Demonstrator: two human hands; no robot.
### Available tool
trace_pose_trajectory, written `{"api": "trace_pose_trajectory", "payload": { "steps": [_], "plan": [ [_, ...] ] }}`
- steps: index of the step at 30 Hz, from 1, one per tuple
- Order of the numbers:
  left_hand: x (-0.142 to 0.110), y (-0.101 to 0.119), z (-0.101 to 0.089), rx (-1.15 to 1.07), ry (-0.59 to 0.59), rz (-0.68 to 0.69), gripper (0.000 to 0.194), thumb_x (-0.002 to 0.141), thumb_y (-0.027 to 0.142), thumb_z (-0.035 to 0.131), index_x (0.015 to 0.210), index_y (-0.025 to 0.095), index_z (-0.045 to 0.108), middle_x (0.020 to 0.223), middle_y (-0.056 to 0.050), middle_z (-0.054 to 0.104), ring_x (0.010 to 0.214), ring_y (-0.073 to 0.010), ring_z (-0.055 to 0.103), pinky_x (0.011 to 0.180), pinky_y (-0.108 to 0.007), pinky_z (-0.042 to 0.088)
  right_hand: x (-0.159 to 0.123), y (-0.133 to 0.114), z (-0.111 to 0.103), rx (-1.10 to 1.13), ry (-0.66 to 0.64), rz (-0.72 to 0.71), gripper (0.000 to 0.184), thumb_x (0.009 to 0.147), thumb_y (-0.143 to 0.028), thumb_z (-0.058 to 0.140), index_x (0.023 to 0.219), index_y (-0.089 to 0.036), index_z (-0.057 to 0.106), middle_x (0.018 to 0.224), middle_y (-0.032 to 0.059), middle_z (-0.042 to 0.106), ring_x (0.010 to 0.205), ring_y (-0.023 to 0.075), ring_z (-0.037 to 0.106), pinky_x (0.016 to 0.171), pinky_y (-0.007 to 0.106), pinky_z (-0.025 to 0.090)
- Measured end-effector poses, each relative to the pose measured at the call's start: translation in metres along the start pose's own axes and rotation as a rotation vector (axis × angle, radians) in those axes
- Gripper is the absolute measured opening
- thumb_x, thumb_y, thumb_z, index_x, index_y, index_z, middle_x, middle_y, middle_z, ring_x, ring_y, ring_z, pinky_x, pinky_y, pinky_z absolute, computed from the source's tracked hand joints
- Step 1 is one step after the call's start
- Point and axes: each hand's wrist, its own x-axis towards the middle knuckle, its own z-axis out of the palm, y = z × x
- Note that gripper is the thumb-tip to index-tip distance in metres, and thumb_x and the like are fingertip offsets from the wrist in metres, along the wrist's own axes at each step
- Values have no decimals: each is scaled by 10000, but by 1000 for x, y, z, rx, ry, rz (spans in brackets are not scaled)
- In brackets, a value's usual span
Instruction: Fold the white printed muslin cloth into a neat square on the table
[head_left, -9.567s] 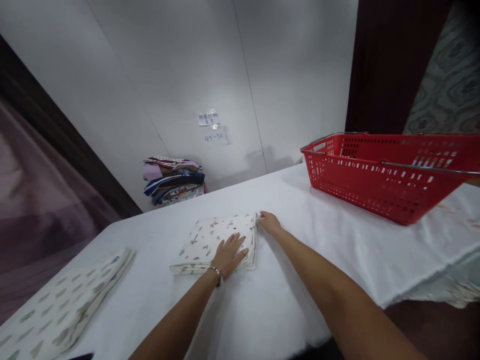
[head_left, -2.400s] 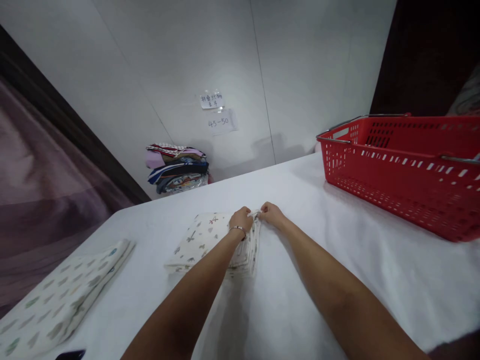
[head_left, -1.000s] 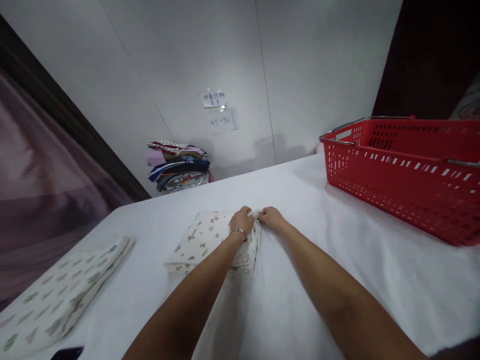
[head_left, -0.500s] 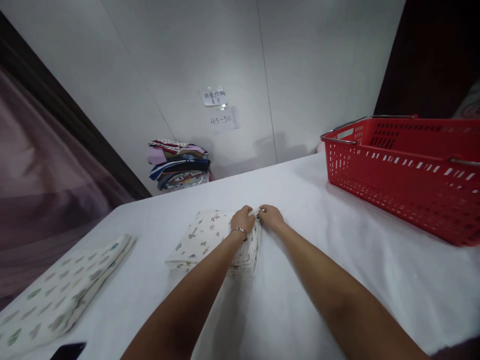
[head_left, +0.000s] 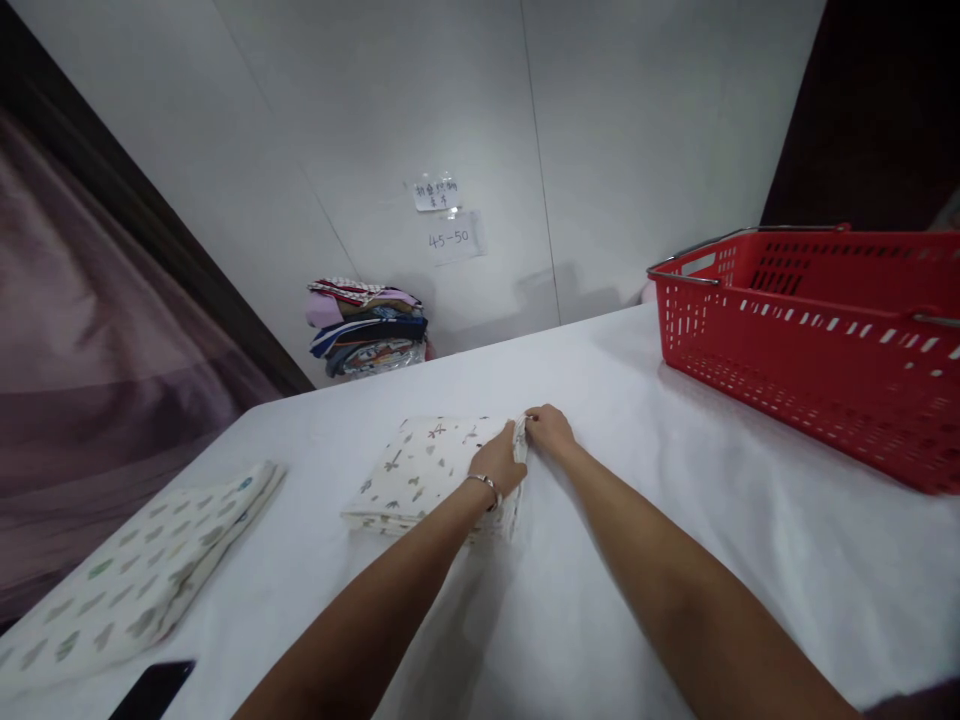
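Note:
A folded white cloth [head_left: 420,465] printed with small palm trees and other brown and green shapes lies on the white-covered table. My left hand [head_left: 499,465], with a bracelet at the wrist, rests over its right side, fingers closed about the edge; the fingertips are partly hidden. At the far right corner, my right hand [head_left: 551,428] pinches the cloth's edge. The two hands are close together, almost touching.
To the left lies another folded cloth [head_left: 142,580] with a leaf-like print, with a black phone [head_left: 154,690] near it. A red basket [head_left: 787,345] stands at the right. Stacked folded textiles [head_left: 367,325] sit by the wall, under paper signs [head_left: 454,238].
The raised strip of cloth at the right edge has been laid over toward the folded pile. My left hand has come down and nearer along that edge; my right hand keeps its pinch.

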Motion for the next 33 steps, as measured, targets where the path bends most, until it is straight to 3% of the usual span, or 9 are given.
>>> {"api": "trace_pose_trajectory", "payload": {
  "steps": [3, 9, 15, 22, 28, 33],
  "plan": [
    [-19, 1, 5, 2, 43, 31, 786, 642, 227, 555, 1347, 120, 225, 1275, -134, 465, 1135, -237, 463, 913, -303, 374, 0, 1, 0, -14, -12, -39, 291, 766, -239, 439, 951, -247, 664, 976, 16, 649, 876, 153, 567, 725, 218, 396],
    [-41, 1, 4, 118, 13, 78, 663, 675, 251, 484, 1299, 95, 322, 1302, -136, 436, 1193, -248, 396, 987, -351, 315, -3, 3, -2, -48, -35, -162, 401, 799, -191, 402, 1161, -286, 547, 1173, -25, 575, 1050, 147, 507, 860, 240, 376],
    [-46, 3, 5, 290, -127, 79, 648, 741, 229, 364, 1357, 68, 246, 1418, -142, 261, 1285, -296, 245, 1016, -450, 236, -2, 6, -6, -103, -56, -200, 380, 795, -164, 378, 1054, -327, 603, 1099, -60, 615, 1014, 154, 533, 841, 263, 391],
    [-52, -1, 10, 325, -139, 99, 640, 760, 219, 339, 1369, 57, 225, 1438, -137, 203, 1313, -284, 175, 1039, -445, 185, -3, 7, -7, -115, -75, -217, 373, 792, -191, 382, 1052, -341, 604, 1091, -77, 619, 1002, 144, 539, 816, 240, 398],
    [-59, -4, 10, 203, -110, 78, 704, 806, 491, 330, 1373, 87, 225, 1443, -119, 194, 1325, -271, 135, 1056, -442, 156, -5, 5, -8, -117, -76, -207, 375, 797, -196, 378, 1063, -333, 603, 1089, -63, 621, 1001, 158, 540, 806, 254, 399],
    [-91, -15, 9, 182, -19, 135, 723, 802, 568, 346, 1367, 129, 242, 1436, -111, 221, 1324, -261, 151, 1061, -459, 131, -6, 5, -8, -101, -66, -177, 350, 798, -207, 385, 1020, -341, 621, 1027, -70, 645, 945, 146, 564, 764, 234, 407]
  ]
}}
